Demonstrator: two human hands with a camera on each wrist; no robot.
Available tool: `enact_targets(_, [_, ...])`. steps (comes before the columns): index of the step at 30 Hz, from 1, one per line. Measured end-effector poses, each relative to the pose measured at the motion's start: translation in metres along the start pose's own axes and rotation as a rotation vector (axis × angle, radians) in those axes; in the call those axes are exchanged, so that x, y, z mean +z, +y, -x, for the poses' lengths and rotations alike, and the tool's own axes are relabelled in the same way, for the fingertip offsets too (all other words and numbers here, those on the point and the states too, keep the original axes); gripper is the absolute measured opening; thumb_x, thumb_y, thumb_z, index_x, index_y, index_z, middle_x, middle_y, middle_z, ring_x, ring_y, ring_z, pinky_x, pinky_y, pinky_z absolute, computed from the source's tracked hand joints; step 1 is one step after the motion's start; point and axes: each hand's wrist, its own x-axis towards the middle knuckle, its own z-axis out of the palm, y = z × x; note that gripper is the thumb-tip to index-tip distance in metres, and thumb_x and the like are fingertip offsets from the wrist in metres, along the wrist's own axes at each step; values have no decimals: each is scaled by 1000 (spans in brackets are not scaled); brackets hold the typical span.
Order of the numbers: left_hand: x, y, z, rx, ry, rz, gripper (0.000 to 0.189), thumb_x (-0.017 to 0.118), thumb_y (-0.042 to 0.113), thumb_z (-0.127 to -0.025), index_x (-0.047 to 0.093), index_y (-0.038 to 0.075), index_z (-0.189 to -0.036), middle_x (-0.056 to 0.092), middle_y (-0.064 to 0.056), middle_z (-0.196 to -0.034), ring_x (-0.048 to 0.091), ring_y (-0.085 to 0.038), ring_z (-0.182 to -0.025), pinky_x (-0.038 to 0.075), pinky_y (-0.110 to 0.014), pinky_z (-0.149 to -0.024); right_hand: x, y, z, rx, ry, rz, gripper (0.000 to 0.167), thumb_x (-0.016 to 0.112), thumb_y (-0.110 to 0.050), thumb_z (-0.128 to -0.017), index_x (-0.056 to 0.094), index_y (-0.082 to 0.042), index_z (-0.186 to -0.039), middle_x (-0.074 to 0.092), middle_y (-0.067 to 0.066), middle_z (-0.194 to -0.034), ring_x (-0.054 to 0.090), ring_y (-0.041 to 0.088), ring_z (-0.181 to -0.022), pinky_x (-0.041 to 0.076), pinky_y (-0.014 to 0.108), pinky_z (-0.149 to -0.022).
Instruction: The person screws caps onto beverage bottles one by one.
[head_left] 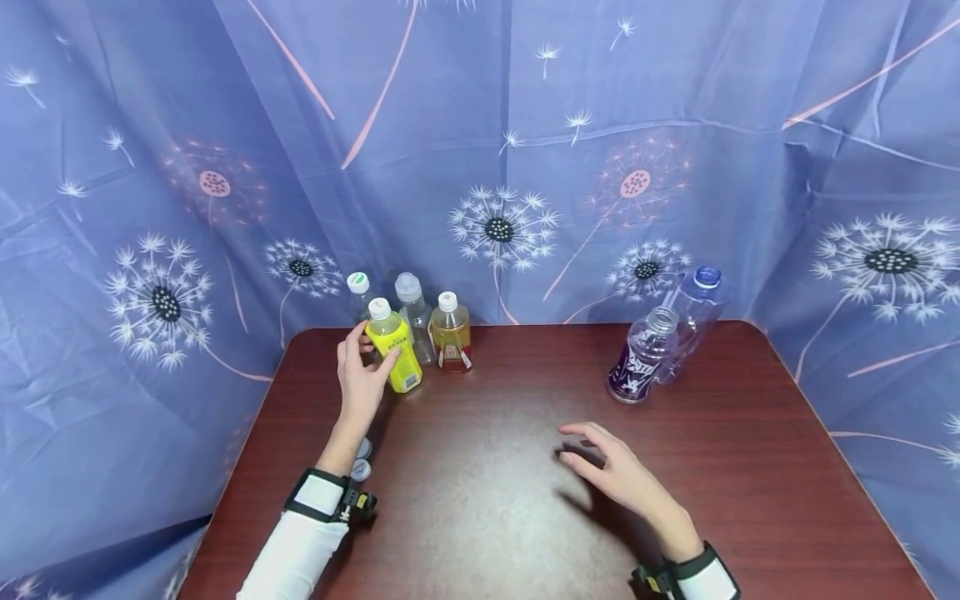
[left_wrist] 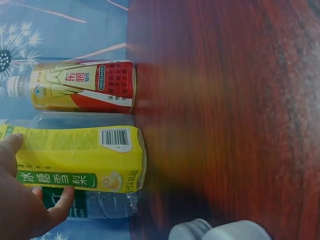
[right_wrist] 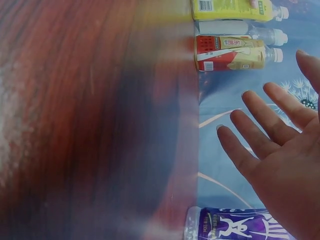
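My left hand (head_left: 363,375) grips a yellow-labelled drink bottle (head_left: 396,354) with a white cap, thumb on one side and fingers on the other. In the left wrist view the same yellow bottle (left_wrist: 80,155) shows its barcode near the base. Close beside it stand a red-and-gold labelled bottle (head_left: 452,340), a clear bottle (head_left: 417,321) with a pale cap and another clear bottle (head_left: 359,287) with a white-and-green cap, partly hidden. My right hand (head_left: 618,471) hovers over the table with spread, slightly bent fingers, holding nothing; the right wrist view shows its palm (right_wrist: 285,165).
Toward the back right stand a purple-labelled bottle (head_left: 633,367) without a cap and a clear bluish bottle (head_left: 693,312) behind it. Two loose white caps (head_left: 361,470) lie near my left forearm. A blue dandelion-patterned curtain (head_left: 570,167) borders the brown table (head_left: 750,467).
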Motion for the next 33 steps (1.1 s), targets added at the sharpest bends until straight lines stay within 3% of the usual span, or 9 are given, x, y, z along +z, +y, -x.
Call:
enact_targets(5, [-2,1,0,-51,-31,45,75,86,12,-87,45,6,-150,50,-24,-123,55,-36,-113,60,-55,-84,0,0,0,-10,-5,-13,34,74,-17,-98,67,-12,-131,70,8,-127,65,24,-121,55,54,-99])
enact_targets(10, [-6,7,8,-104,-15,65,81,88,14,-85,41,5,-150,48,-23,-131,53,-38,-122,57,-59,-91,0,0,-1,-8,-11,-35,32,73,-17,-99,67,-15,-130,70,12,-126,66,35,-118,56,52,-97])
enact_targets(15, [-9,22,32,-95,-28,71,75,88,12,-84,45,3,-144,50,-23,-127,55,-39,-120,56,-58,-91,3,2,-2,-15,6,-23,31,73,-15,-99,68,-13,-129,71,12,-124,68,34,-115,57,51,-95])
enact_targets(21, [-8,42,70,-70,-147,161,63,85,6,-85,52,0,-138,58,-25,-125,59,-45,-116,54,-63,-95,5,1,-3,-10,6,-45,31,74,-14,-98,68,-11,-129,71,11,-125,68,34,-116,57,51,-95])
enact_targets(28, [2,59,119,-91,-336,250,60,86,11,-85,59,7,-138,64,-13,-128,62,-44,-117,54,-63,-98,8,-2,0,-18,12,-60,32,74,-12,-97,68,-5,-128,71,13,-124,68,36,-114,58,50,-94])
enact_targets(33, [7,69,145,-74,-466,301,58,85,13,-87,58,12,-139,63,-8,-132,61,-44,-117,57,-56,-95,10,-1,4,-27,11,-64,32,73,-12,-98,68,-4,-128,71,14,-124,68,38,-114,58,51,-94])
